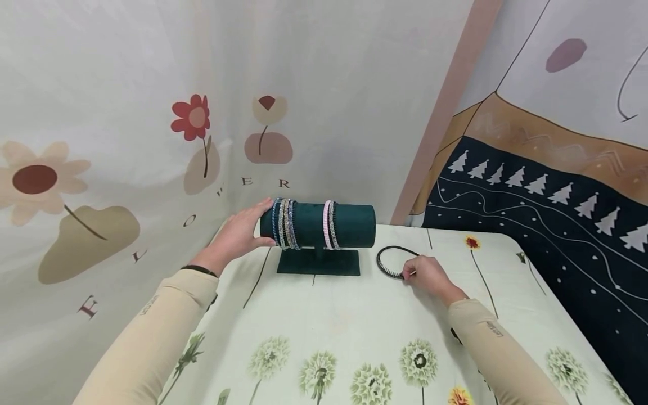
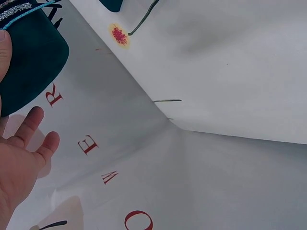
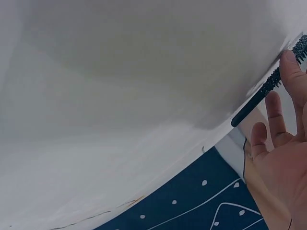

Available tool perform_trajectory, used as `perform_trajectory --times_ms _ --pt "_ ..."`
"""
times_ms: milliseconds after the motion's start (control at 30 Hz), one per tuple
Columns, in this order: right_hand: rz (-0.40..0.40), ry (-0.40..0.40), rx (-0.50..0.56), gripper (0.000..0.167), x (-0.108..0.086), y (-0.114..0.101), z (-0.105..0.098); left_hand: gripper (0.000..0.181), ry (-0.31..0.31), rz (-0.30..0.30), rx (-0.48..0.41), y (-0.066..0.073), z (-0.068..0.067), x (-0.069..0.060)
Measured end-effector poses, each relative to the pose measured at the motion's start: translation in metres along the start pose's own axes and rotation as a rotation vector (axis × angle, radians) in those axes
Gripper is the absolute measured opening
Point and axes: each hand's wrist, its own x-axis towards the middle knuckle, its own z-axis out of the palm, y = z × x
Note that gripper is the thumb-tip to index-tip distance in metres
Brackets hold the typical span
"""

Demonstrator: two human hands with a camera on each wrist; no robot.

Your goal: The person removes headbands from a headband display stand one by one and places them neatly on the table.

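Head view, left to right: six printed letters (image 1: 88, 306) spelling FLOWER on a pale backdrop (image 1: 354, 112), left of and behind the dark green display stand (image 1: 310, 222). In front of the stand and to its left, a beige sleeve (image 1: 152, 332) and a black wristband (image 1: 199, 269). At the stand's left end, one left hand (image 1: 243, 228), gripping the roll with thumb at the front and fingers over the top; in the left wrist view, two fingertips visible past the roll's edge, a gap between them.

Around the stand's left part, a group of blue and silver hairbands (image 1: 285, 225), about four, too closely packed to count surely. Around its roll right of centre, one pink hairband (image 1: 327, 225) and one silver hairband (image 1: 332, 225), close together. Under the roll, one flat base (image 1: 319, 263), resting on the flower-printed tabletop (image 1: 329, 315).

Right of the stand, one black hairband (image 1: 383, 269), curved and toothed. Next to it, one right hand (image 1: 427, 275), pinching its near side between thumb and finger; in the right wrist view, two other fingers loosely bent and apart. Farthest right of the stand, nine pale trees (image 1: 538, 184) on a dark hanging (image 1: 506, 219).
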Motion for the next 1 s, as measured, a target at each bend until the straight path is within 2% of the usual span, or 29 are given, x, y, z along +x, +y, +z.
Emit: perform_trajectory --times_ms 167,333,500,633,767,900,1000 --pt "0.054 -0.048 0.028 0.029 0.000 -0.006 -0.001 0.107 0.004 0.006 -0.006 -0.002 0.002 0.000" --pt "0.124 -0.061 0.075 0.025 -0.001 -0.008 -0.008 0.107 0.010 0.007 -0.007 -0.003 0.002 0.001" --pt "0.216 -0.095 0.180 0.016 -0.001 -0.007 -0.014 0.107 0.012 0.007 -0.003 -0.004 0.002 0.001" --pt "0.277 -0.104 0.259 0.048 0.000 -0.007 -0.017 0.107 0.012 0.011 0.002 -0.003 0.002 0.001" --pt "0.313 -0.098 0.272 0.075 0.002 -0.008 -0.021 0.107 0.010 0.014 0.002 -0.003 0.002 0.001" --pt "0.334 -0.093 0.277 0.089 0.004 -0.007 -0.024 0.107 0.011 0.016 -0.001 -0.002 0.003 0.000" --pt "0.334 -0.079 0.300 0.093 0.007 -0.008 -0.026 0.106 0.014 0.015 -0.003 -0.002 0.003 -0.001"
